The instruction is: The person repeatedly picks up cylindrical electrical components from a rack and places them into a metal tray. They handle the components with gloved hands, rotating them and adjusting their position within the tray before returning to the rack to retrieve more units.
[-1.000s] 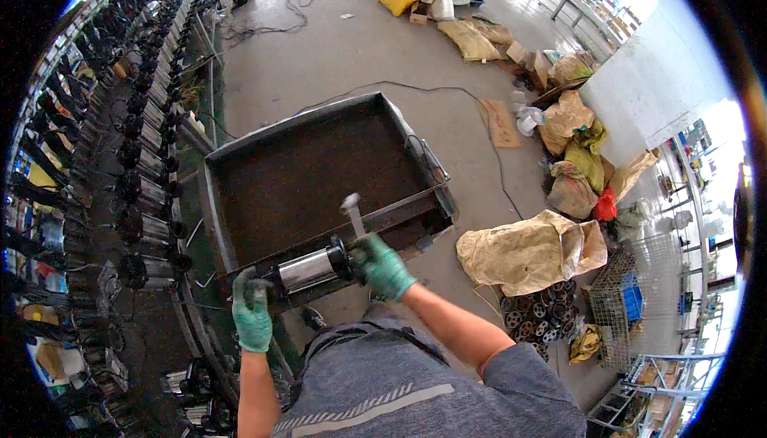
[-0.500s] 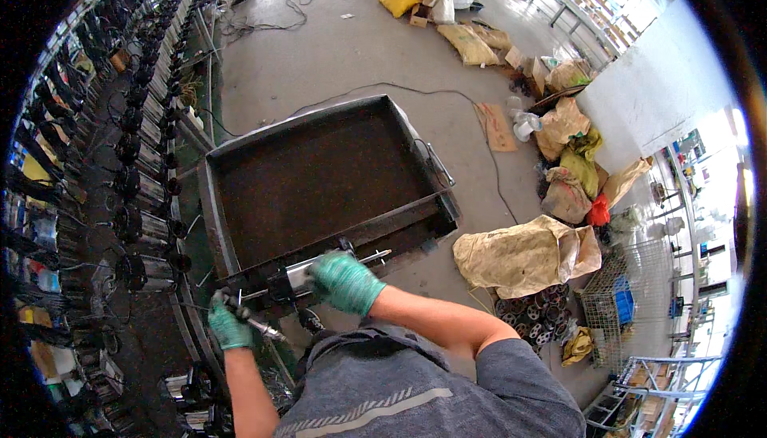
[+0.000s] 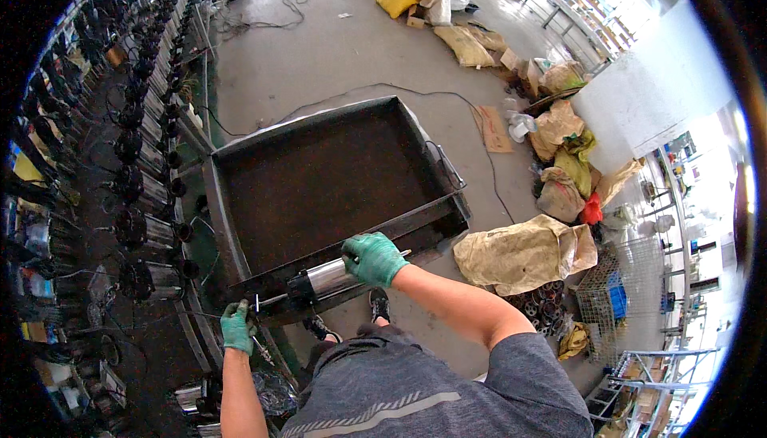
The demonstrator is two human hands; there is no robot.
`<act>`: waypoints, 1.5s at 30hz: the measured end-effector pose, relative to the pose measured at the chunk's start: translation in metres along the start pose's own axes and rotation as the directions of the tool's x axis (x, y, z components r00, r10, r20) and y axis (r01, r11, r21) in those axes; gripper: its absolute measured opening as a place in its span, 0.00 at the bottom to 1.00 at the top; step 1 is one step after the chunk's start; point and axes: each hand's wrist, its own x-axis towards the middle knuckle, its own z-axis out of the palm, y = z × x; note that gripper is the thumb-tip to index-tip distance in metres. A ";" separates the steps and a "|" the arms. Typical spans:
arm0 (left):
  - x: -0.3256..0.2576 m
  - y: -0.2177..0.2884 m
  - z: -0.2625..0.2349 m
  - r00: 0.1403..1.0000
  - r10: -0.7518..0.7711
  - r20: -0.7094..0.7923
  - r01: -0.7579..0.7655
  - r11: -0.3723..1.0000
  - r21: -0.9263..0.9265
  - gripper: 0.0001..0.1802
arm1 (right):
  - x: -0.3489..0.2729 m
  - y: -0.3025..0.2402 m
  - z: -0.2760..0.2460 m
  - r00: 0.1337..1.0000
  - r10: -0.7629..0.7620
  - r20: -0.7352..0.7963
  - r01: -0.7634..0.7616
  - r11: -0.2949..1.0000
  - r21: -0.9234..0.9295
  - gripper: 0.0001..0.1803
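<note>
A silver cylindrical motor (image 3: 331, 278) with a black end (image 3: 300, 288) and a rod out of its left side lies along the near edge of a large dark metal tray (image 3: 232, 222). My right hand (image 3: 374, 259), in a green glove, curls over the motor's right end, where a thin rod sticks out. Left of the motor, my left hand (image 3: 236, 328), gloved alike, is closed beside the rod's end, near a small upright pin. A slim metal-tipped hand tool (image 3: 264, 350) slants down from its palm; the fingers partly hide the grip.
Rows of similar motors (image 3: 148, 278) fill a rack along the left. A beige sack (image 3: 523, 254) lies at right, near a wire cage (image 3: 619, 302). Filled bags (image 3: 567, 166) line the right side. A dark cable (image 3: 487, 162) crosses the floor. My shoes (image 3: 379, 306) show below the tray.
My right hand has moved right and slightly up along the motor, uncovering its silver body. The left hand has turned, and the tool now points more steeply down. The motor sits slightly farther right.
</note>
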 end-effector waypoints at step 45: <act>-0.119 0.061 0.222 0.892 0.169 0.420 0.151 0.763 -0.628 0.10 | -0.080 -0.050 -0.048 0.996 0.073 -0.041 -0.050 0.916 0.398 0.30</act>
